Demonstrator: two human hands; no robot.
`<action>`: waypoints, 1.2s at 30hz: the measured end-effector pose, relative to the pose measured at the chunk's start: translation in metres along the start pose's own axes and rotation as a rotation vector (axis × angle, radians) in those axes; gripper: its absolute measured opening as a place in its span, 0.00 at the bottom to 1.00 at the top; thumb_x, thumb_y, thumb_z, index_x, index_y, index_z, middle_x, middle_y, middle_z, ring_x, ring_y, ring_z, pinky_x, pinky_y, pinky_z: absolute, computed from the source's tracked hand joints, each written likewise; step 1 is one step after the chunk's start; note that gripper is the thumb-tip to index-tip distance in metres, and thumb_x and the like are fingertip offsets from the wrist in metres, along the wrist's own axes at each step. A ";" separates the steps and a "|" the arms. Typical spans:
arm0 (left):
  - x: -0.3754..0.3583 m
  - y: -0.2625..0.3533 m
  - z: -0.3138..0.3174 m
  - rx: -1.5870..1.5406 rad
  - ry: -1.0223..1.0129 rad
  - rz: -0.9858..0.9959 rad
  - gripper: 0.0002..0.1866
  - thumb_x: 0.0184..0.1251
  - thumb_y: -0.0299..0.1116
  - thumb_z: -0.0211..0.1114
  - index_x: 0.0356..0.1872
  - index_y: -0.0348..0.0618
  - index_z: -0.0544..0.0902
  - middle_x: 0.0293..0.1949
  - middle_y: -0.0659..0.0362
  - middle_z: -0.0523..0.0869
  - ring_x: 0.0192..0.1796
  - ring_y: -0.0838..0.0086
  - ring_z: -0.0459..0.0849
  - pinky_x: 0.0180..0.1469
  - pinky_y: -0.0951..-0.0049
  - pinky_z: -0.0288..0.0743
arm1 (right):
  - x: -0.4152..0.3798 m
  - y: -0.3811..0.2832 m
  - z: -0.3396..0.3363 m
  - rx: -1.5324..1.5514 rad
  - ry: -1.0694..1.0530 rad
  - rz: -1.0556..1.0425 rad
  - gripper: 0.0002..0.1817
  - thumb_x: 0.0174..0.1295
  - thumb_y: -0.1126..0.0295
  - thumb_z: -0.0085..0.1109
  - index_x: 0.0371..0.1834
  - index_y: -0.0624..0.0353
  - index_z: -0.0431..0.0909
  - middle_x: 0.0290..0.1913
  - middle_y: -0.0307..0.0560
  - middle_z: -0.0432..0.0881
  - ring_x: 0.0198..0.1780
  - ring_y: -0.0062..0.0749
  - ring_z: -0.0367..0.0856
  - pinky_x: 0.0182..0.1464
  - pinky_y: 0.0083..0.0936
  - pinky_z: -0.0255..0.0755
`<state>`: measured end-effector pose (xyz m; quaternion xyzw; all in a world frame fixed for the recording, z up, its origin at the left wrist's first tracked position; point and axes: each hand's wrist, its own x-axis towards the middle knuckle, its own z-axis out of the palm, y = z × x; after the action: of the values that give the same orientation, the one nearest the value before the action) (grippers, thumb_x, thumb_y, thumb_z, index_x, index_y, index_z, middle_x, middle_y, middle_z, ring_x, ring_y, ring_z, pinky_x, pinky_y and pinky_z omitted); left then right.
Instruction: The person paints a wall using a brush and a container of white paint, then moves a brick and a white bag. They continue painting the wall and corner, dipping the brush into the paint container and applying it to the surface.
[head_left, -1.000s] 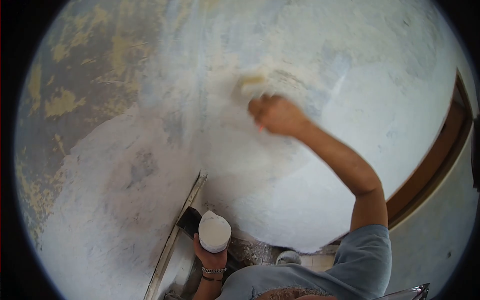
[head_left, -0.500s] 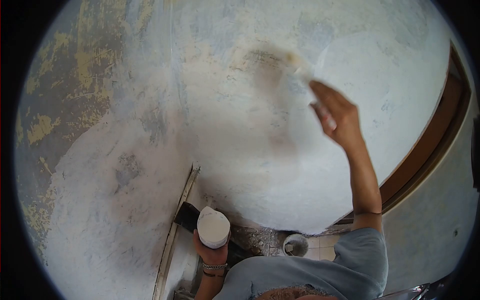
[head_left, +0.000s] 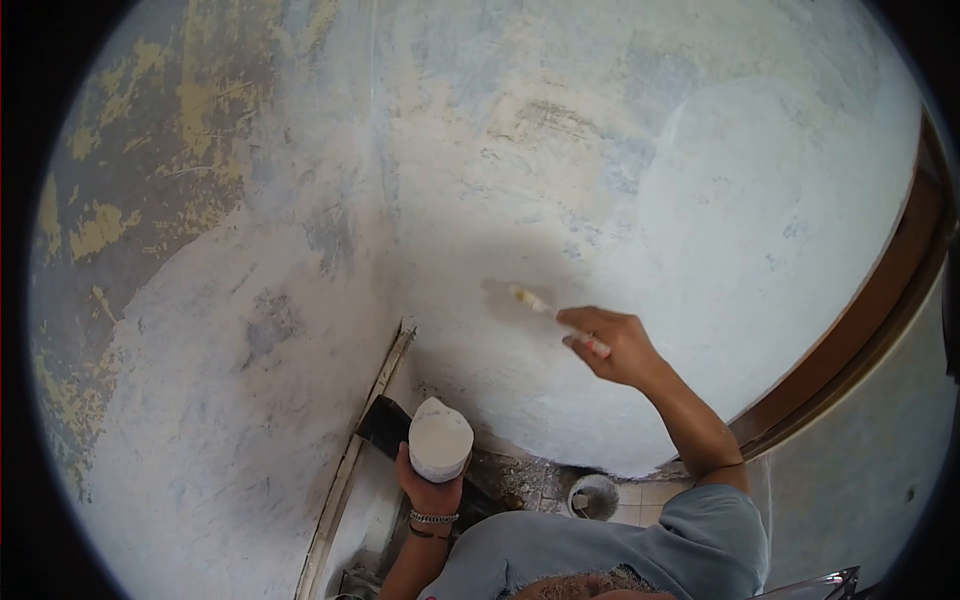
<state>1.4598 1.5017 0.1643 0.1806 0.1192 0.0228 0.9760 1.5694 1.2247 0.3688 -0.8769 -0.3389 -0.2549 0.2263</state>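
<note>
My right hand (head_left: 615, 347) is closed round the handle of a paint brush (head_left: 535, 301), whose bristle end points left, at or close to the patchy white wall (head_left: 480, 220). Below and to the left, my left hand (head_left: 432, 490) grips a white container (head_left: 441, 440) from beneath. Pale paint or a similar liquid fills the container nearly to its rim. Its outer side is smeared with white.
A dark box-like object (head_left: 384, 426) juts out beside the container, at a narrow wooden edge (head_left: 355, 455). On the floor stands a bucket (head_left: 594, 497) by pale tiles. A brown frame (head_left: 850, 350) curves along the right. Yellow flaking patches mark the left wall.
My right hand has come down and a little left with the brush, from the upper wall to its middle. The container in my left hand appears slightly further right as the view has shifted.
</note>
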 end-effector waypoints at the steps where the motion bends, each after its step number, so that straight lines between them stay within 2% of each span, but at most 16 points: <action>1: 0.003 0.000 0.001 -0.004 -0.017 0.006 0.29 0.67 0.61 0.52 0.63 0.57 0.74 0.60 0.59 0.80 0.61 0.59 0.79 0.56 0.47 0.77 | 0.005 -0.002 -0.001 0.061 0.081 0.016 0.14 0.60 0.70 0.65 0.50 0.57 0.82 0.47 0.50 0.85 0.40 0.42 0.86 0.40 0.30 0.81; 2: 0.006 0.000 0.003 -0.006 -0.033 0.008 0.29 0.67 0.60 0.52 0.63 0.57 0.74 0.60 0.59 0.80 0.61 0.59 0.79 0.56 0.47 0.76 | 0.016 -0.005 -0.006 0.130 0.175 0.064 0.15 0.60 0.72 0.66 0.50 0.59 0.83 0.47 0.51 0.86 0.40 0.40 0.86 0.39 0.26 0.79; 4: 0.013 -0.002 0.005 -0.025 -0.056 -0.005 0.29 0.67 0.60 0.52 0.63 0.57 0.74 0.61 0.59 0.80 0.62 0.58 0.79 0.56 0.47 0.76 | 0.032 -0.013 -0.025 0.254 0.269 0.133 0.13 0.60 0.72 0.65 0.47 0.61 0.83 0.46 0.50 0.86 0.38 0.36 0.86 0.39 0.25 0.78; 6: 0.023 -0.004 0.007 -0.066 -0.063 -0.019 0.29 0.67 0.60 0.52 0.63 0.57 0.74 0.61 0.59 0.79 0.62 0.58 0.79 0.57 0.47 0.76 | 0.035 -0.018 -0.033 0.395 0.258 0.014 0.11 0.59 0.70 0.66 0.44 0.63 0.84 0.42 0.50 0.86 0.36 0.33 0.84 0.38 0.26 0.76; 7: 0.029 -0.006 0.007 -0.082 -0.071 -0.012 0.30 0.68 0.60 0.51 0.64 0.55 0.74 0.61 0.58 0.80 0.62 0.57 0.79 0.58 0.45 0.75 | 0.036 -0.021 -0.035 0.472 0.242 -0.046 0.11 0.59 0.70 0.66 0.42 0.64 0.85 0.40 0.50 0.86 0.35 0.32 0.83 0.37 0.26 0.75; 9: 0.034 -0.006 0.022 -0.100 -0.082 0.005 0.30 0.70 0.58 0.49 0.62 0.47 0.76 0.59 0.58 0.82 0.61 0.60 0.80 0.62 0.54 0.75 | 0.029 -0.032 -0.035 0.635 0.092 -0.035 0.11 0.58 0.68 0.67 0.39 0.65 0.85 0.37 0.50 0.86 0.33 0.31 0.82 0.36 0.26 0.75; 11: 0.046 -0.010 0.016 -0.130 -0.087 0.018 0.27 0.73 0.53 0.48 0.60 0.45 0.77 0.57 0.58 0.84 0.60 0.62 0.82 0.62 0.57 0.76 | 0.024 -0.046 -0.023 0.758 -0.012 0.023 0.12 0.56 0.66 0.67 0.35 0.65 0.86 0.32 0.50 0.86 0.32 0.31 0.82 0.35 0.26 0.73; 17: 0.061 -0.013 0.020 -0.148 -0.102 0.010 0.23 0.75 0.49 0.50 0.57 0.43 0.78 0.54 0.57 0.85 0.58 0.64 0.83 0.61 0.61 0.76 | 0.030 -0.063 0.000 0.600 -0.161 0.064 0.07 0.58 0.73 0.65 0.33 0.66 0.84 0.29 0.46 0.84 0.30 0.26 0.81 0.33 0.21 0.72; 21: 0.064 -0.018 0.021 -0.091 -0.107 0.004 0.24 0.75 0.51 0.50 0.58 0.43 0.78 0.56 0.58 0.84 0.59 0.65 0.82 0.61 0.62 0.75 | 0.035 -0.065 0.022 0.701 -0.242 0.213 0.08 0.60 0.71 0.65 0.33 0.66 0.82 0.26 0.45 0.83 0.28 0.22 0.79 0.30 0.21 0.71; 24: 0.066 -0.025 0.021 -0.060 -0.114 -0.015 0.27 0.74 0.53 0.49 0.60 0.43 0.77 0.58 0.57 0.83 0.60 0.64 0.82 0.62 0.61 0.76 | 0.036 -0.056 0.037 0.647 -0.324 0.257 0.07 0.61 0.71 0.64 0.33 0.66 0.82 0.24 0.42 0.82 0.26 0.20 0.78 0.30 0.20 0.71; 28: 0.068 -0.030 0.031 -0.067 -0.126 -0.058 0.26 0.74 0.53 0.49 0.60 0.43 0.77 0.58 0.57 0.83 0.60 0.65 0.82 0.62 0.61 0.76 | 0.037 -0.052 0.032 0.664 -0.268 0.244 0.07 0.62 0.71 0.63 0.33 0.65 0.83 0.23 0.42 0.82 0.26 0.18 0.77 0.29 0.20 0.70; 31: 0.070 -0.029 0.045 -0.081 -0.106 -0.079 0.27 0.74 0.53 0.48 0.61 0.43 0.76 0.58 0.57 0.83 0.60 0.64 0.82 0.62 0.61 0.76 | 0.035 -0.045 0.010 0.603 -0.257 0.277 0.06 0.59 0.74 0.66 0.37 0.65 0.84 0.29 0.46 0.85 0.30 0.23 0.82 0.32 0.21 0.74; 34: 0.079 -0.030 0.052 -0.069 -0.110 -0.064 0.28 0.74 0.54 0.46 0.62 0.44 0.76 0.59 0.56 0.82 0.60 0.62 0.82 0.61 0.58 0.76 | 0.031 -0.030 -0.004 0.497 -0.240 -0.056 0.10 0.54 0.77 0.70 0.40 0.63 0.85 0.37 0.48 0.87 0.35 0.32 0.86 0.37 0.24 0.78; 35: 0.084 -0.031 0.056 -0.058 -0.127 -0.057 0.29 0.74 0.55 0.45 0.62 0.44 0.76 0.59 0.56 0.82 0.60 0.62 0.81 0.61 0.56 0.76 | 0.028 -0.026 -0.008 0.523 -0.291 -0.032 0.14 0.50 0.78 0.72 0.42 0.61 0.85 0.43 0.49 0.87 0.40 0.41 0.87 0.41 0.28 0.80; 36: 0.086 -0.030 0.061 -0.050 -0.141 -0.058 0.29 0.74 0.56 0.45 0.62 0.45 0.76 0.59 0.56 0.82 0.61 0.61 0.81 0.61 0.55 0.75 | 0.025 -0.022 -0.010 0.536 -0.314 -0.061 0.14 0.50 0.79 0.71 0.42 0.62 0.85 0.44 0.50 0.87 0.45 0.41 0.87 0.45 0.30 0.80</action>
<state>1.5583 1.4596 0.1894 0.1537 0.0548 -0.0155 0.9865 1.5669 1.2452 0.3963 -0.8042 -0.4510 -0.0244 0.3864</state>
